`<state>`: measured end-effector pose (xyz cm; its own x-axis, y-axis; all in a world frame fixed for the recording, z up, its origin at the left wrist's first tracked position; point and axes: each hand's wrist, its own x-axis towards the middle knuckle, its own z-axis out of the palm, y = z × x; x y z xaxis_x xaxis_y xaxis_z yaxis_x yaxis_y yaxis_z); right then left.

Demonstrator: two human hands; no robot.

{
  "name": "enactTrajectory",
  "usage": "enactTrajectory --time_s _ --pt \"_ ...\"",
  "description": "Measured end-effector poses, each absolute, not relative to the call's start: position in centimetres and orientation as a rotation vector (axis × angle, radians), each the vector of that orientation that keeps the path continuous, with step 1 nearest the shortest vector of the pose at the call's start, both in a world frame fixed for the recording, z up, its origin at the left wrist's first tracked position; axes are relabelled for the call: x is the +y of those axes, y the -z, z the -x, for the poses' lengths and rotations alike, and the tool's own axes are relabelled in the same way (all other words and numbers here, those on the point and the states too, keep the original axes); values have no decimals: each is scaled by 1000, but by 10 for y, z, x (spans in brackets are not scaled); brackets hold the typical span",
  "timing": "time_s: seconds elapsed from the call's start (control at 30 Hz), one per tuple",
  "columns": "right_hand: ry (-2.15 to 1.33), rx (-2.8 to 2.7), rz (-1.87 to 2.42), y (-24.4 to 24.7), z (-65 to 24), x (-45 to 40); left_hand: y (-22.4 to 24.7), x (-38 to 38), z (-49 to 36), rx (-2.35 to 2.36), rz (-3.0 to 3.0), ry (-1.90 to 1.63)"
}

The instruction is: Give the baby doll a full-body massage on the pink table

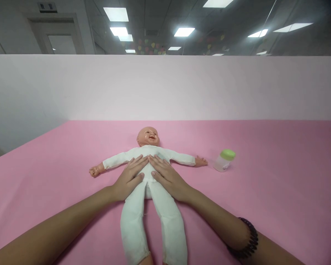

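Observation:
A baby doll [148, 169] with a hard plastic head and a white cloth body lies on its back, arms stretched out to both sides and legs toward me. My left hand [130, 178] rests on the left side of its belly, fingers extended and pointing up toward the chest. On the other side of the belly my right hand [169, 178] lies flat in the same way. The fingertips of both hands nearly meet at the middle of the torso. Neither hand is closed around the doll.
A small clear bottle with a green cap [224, 160] stands on the pink surface [278, 184], just right of the doll's hand. A white partition [182, 88] rises along the back edge. Behind it are a door [59, 36] and ceiling lights.

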<state>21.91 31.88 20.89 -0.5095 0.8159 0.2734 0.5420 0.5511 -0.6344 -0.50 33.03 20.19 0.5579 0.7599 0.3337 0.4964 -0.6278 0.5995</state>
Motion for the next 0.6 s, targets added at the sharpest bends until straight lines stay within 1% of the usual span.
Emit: enactTrajectory --time_s 0.23,0.4,0.47,0.6 --pt "-725 -2144 1340 -216 -212 322 -202 338 3 1134 -2181 -769" --pt "-747 -1998 1452 -211 -211 322 -191 342 2 1211 -1947 -909" --pt "-668 -1975 1505 -209 -212 319 -188 342 1 1228 -1854 -982" --pt "-353 -1946 1533 -213 -213 313 -190 339 0 1281 -1789 -1147"
